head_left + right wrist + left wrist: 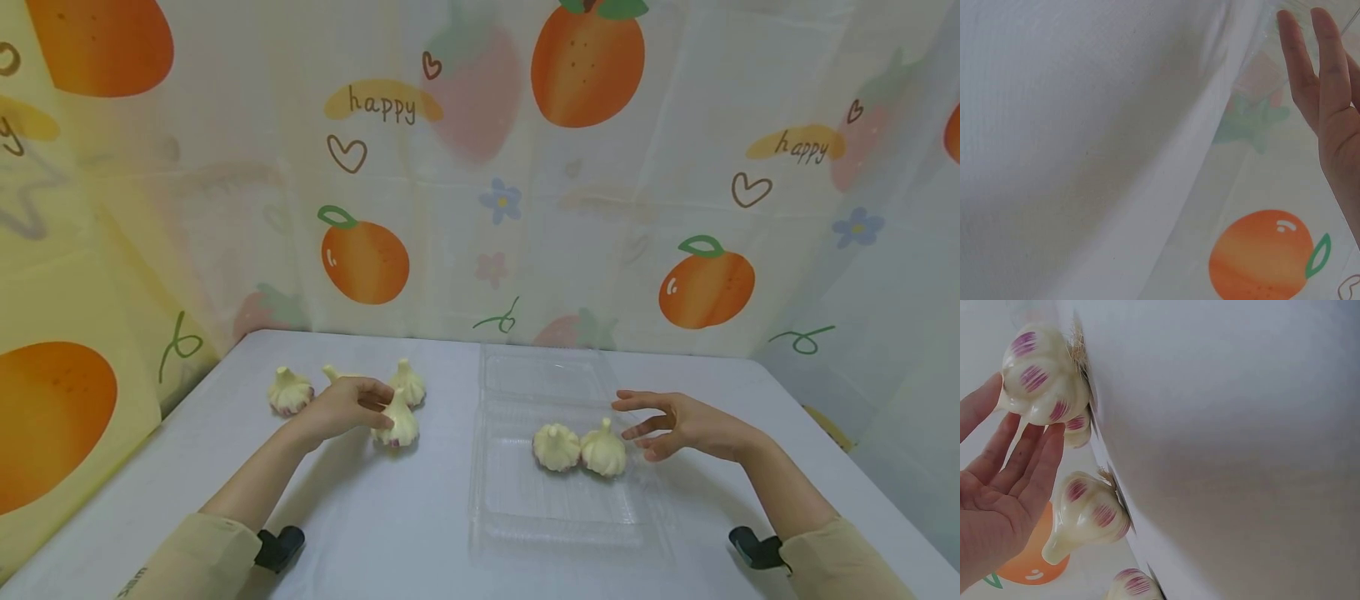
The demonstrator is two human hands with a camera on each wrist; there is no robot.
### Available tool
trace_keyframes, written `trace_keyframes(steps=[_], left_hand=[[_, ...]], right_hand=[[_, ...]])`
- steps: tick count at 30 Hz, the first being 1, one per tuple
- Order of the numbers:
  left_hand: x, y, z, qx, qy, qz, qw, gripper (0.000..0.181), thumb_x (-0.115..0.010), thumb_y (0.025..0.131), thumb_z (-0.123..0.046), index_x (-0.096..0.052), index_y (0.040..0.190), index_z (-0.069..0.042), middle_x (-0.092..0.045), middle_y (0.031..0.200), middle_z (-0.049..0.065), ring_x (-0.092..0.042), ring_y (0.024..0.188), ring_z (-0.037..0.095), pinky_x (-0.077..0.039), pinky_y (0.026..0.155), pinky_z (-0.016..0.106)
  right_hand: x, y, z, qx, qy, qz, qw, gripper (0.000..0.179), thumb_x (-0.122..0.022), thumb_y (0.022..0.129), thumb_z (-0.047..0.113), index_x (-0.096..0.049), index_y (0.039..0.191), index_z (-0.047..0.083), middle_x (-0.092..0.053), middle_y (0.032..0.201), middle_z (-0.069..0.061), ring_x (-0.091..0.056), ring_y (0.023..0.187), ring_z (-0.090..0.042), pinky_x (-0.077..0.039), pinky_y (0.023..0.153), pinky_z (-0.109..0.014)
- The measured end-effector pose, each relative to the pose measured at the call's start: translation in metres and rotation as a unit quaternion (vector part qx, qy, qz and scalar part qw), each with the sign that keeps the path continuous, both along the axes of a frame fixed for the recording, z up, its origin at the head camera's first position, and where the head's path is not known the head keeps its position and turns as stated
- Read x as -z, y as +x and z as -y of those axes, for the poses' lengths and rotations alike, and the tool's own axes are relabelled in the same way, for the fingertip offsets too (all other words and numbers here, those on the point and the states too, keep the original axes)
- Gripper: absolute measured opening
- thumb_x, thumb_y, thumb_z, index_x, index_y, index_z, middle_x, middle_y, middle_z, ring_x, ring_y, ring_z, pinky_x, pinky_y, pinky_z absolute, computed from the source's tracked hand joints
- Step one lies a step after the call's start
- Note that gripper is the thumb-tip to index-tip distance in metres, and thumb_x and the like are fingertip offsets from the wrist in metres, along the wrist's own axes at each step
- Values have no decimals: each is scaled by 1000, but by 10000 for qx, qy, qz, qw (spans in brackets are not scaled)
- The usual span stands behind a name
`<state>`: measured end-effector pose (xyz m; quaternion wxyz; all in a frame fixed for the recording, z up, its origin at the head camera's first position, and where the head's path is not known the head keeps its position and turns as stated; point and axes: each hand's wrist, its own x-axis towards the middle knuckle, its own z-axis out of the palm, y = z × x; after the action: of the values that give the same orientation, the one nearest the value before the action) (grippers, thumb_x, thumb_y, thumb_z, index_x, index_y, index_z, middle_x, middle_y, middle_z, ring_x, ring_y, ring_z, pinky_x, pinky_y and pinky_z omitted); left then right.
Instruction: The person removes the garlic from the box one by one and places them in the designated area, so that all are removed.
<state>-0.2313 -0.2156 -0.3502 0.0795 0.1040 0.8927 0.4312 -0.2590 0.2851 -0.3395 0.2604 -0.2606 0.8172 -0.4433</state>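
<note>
My left hand (pixel 343 410) pinches a white garlic bulb (pixel 397 423) between thumb and fingers, low over the table. In the left wrist view purple streaks mark this garlic bulb (pixel 1044 375), and its root tuft is by the table surface. Just behind it stands another garlic bulb (pixel 408 385); one more (pixel 332 372) is mostly hidden by the hand. A further bulb (pixel 288 392) sits left of the hand. My right hand (pixel 693 427) hovers with spread, relaxed fingers beside two garlic bulbs (pixel 557 447) that lie side by side in a clear plastic container (pixel 555 533).
The container's clear lid part (pixel 547 375) lies folded back toward the rear. A white cloth covers the table (pixel 360 533). Behind it hangs a fruit-printed curtain (pixel 247 108), which meets the table's back edge. Dark wrist straps (pixel 279 548) show at both sleeves.
</note>
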Motion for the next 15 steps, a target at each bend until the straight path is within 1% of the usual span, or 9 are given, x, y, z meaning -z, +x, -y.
trace_keyframes(steps=[4, 8, 15], left_hand=[[-3, 2, -1, -14, 54, 25, 10000, 54, -75, 84, -17, -57, 131, 3, -60, 135, 23, -59, 125, 38, -48, 104, 52], [-6, 3, -3, -108, 94, 21, 9999, 60, -75, 85, -17, -52, 136, 3, -54, 141, 25, -57, 127, 41, -47, 105, 54], [-9, 5, -3, -317, 140, -121, 9993, 62, -74, 86, -17, -49, 139, 3, -51, 144, 27, -54, 130, 43, -48, 105, 53]], right_hand=[[1, 0, -1, -4, -17, 15, 10000, 73, -69, 86, 12, -37, 150, 0, -7, 165, -24, -54, 131, -41, -59, 88, -34], [1, 0, -2, -23, -60, 39, 10000, 73, -69, 85, 10, -36, 150, 0, -6, 165, -24, -54, 131, -40, -59, 88, -35], [1, 0, -2, -50, -110, 50, 9999, 73, -69, 86, 9, -35, 150, -1, -5, 165, -25, -54, 131, -40, -59, 88, -34]])
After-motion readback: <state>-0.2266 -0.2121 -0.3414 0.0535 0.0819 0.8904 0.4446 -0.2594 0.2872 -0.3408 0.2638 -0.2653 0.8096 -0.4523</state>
